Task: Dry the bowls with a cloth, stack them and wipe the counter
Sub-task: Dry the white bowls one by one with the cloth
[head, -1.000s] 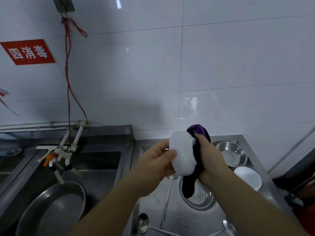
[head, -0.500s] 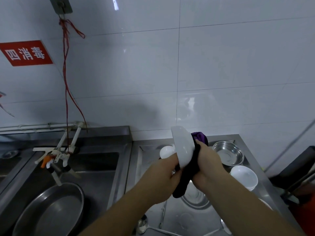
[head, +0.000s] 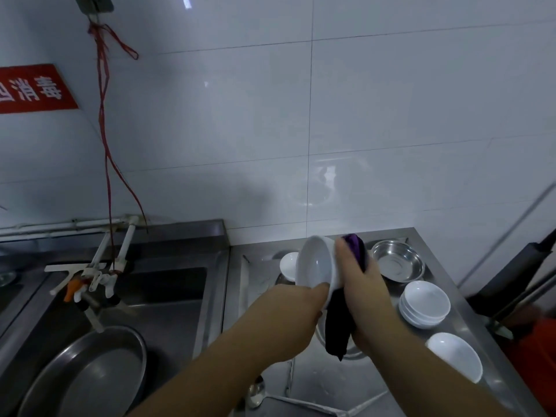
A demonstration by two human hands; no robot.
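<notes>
A glossy white ceramic bowl (head: 316, 264) is tipped on its side, mouth facing nine o'clock. A dark purple cloth (head: 340, 323) drapes behind it. Stacked white bowls (head: 424, 303) sit on the steel tabletop (head: 355, 383) at three o'clock.

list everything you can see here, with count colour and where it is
held bowl: 1, white, tilted above the counter, in both hands
cloth: 1, dark purple, pressed to the held bowl's outside, hanging down
stacked bowls: 1 stack, white, right side of the counter
single bowl: 1, white, counter's near right edge
small bowl: 1, white, behind the held bowl
steel bowl: 1, silver, back of the counter
ladles: at least 2, silver, near the counter's front
steel basin: 1, silver, in the sink at left
taps: white, over the sink
sign: 1, red, on the wall
left hand: grips the held bowl's rim
right hand: holds the cloth against the bowl
</notes>
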